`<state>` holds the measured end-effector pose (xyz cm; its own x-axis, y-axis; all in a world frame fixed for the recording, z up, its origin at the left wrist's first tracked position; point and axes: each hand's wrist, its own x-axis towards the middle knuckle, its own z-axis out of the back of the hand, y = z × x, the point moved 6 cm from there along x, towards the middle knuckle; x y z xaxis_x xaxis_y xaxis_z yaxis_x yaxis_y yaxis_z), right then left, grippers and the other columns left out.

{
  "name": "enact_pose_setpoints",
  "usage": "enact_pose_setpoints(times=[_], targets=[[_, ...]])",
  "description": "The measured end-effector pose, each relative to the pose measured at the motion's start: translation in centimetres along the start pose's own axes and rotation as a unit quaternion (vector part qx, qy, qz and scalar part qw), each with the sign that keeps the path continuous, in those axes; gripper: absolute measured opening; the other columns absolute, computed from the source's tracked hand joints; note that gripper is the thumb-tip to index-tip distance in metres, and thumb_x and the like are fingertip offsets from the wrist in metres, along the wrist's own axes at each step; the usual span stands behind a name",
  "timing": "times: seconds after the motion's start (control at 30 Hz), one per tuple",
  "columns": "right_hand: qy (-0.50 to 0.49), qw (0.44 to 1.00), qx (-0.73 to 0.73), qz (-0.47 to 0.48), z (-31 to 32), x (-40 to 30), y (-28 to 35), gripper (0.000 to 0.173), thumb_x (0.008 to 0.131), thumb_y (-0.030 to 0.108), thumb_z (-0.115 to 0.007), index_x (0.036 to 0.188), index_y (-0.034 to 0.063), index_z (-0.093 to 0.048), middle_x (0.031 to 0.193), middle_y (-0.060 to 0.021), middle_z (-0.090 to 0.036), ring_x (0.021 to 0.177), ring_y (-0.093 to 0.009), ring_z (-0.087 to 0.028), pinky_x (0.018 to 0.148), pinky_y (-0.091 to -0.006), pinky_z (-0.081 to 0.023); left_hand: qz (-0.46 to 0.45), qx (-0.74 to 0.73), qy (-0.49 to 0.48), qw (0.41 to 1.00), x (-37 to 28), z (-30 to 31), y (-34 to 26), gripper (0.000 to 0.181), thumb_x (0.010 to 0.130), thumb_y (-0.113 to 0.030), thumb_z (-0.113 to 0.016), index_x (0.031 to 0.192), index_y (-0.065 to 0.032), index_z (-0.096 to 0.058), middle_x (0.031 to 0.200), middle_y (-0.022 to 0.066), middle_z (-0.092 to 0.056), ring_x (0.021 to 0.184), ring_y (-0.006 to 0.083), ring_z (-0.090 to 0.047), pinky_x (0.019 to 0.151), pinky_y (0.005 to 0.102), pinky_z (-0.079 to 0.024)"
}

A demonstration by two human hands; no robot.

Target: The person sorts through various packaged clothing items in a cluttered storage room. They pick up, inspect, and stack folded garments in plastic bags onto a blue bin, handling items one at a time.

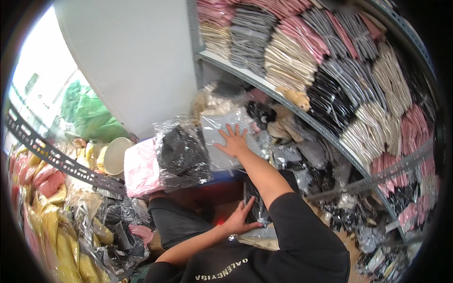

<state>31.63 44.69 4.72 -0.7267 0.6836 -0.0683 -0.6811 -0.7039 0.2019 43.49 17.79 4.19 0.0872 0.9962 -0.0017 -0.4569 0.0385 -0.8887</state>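
My right hand (233, 141) lies with fingers spread on a grey folded garment in a clear plastic bag (219, 155). Left of that bag sits a black garment in crinkled clear plastic (182, 152), and beside it a pale pink bagged garment (141, 168). Lower down, near my lap, my left hand (242, 219) has its thumb and fingers apart at a black plastic-wrapped garment (260, 208). Whether its fingertips press on the plastic cannot be told. Just under this hand lie a grey and a cream bagged garment (260, 242).
Metal shelving (283, 97) at the right bears stacks of pink, grey, cream and black bagged garments and a small plush toy (295, 97). Loose bags lie heaped beneath. At left, a perforated metal rail (67, 166) crosses above yellow and pink bags (53, 230); a white panel (131, 63) stands behind.
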Motion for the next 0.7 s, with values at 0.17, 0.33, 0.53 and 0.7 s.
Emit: enact_pose_setpoints(times=[0.17,0.33,0.53,0.7], targets=[[0.04,0.996,0.074,0.043,4.4,-1.0,-3.0,0.076,0.085,0.07,-0.057,0.144,0.0211,-0.052,0.155,-0.0171,-0.037,0.144,-0.041,-0.032,0.114,-0.0642,-0.023,0.068,-0.012,0.053,0.996,0.3,-0.2,-1.4,0.118,0.073,-0.044,-0.087,0.158,-0.0044,-0.014,0.138,0.0328,-0.038,0.132,0.0464,-0.043,0.11,0.0449,-0.041],[-0.133,0.988,0.035,-0.074,10.5,-16.7,-9.7,0.068,0.088,0.061,-0.06,0.121,0.0023,-0.066,0.125,-0.0209,-0.065,0.12,-0.039,-0.058,0.102,-0.0473,-0.045,-0.001,0.003,0.003,1.0,-0.2,-0.4,-1.7,0.117,0.074,-0.041,-0.087,0.158,-0.0044,-0.014,0.14,0.0323,-0.036,0.133,0.0465,-0.042,0.111,0.0451,-0.04],[0.008,0.93,0.143,-0.338,6.4,-34.8,-16.4,0.099,0.071,0.069,-0.074,0.126,-0.011,-0.057,0.121,-0.0299,-0.065,0.115,-0.039,-0.064,0.099,-0.0423,-0.049,-0.052,-0.004,0.019,0.998,0.0,-1.0,-4.0,0.118,0.075,-0.042,-0.086,0.157,-0.0023,-0.012,0.144,0.0349,-0.032,0.137,0.049,-0.037,0.113,0.0472,-0.037],[-0.19,0.931,0.158,-0.271,8.9,-35.8,-15.3,0.06,0.075,0.03,-0.084,0.12,-0.0028,-0.063,0.11,-0.0249,-0.07,0.107,-0.041,-0.067,0.091,-0.0437,-0.052,0.006,-0.014,0.062,0.998,-0.6,-1.4,-4.0,0.127,0.073,-0.047,-0.085,0.157,-0.001,-0.003,0.151,0.0372,-0.024,0.142,0.0509,-0.029,0.117,0.0489,-0.032]])
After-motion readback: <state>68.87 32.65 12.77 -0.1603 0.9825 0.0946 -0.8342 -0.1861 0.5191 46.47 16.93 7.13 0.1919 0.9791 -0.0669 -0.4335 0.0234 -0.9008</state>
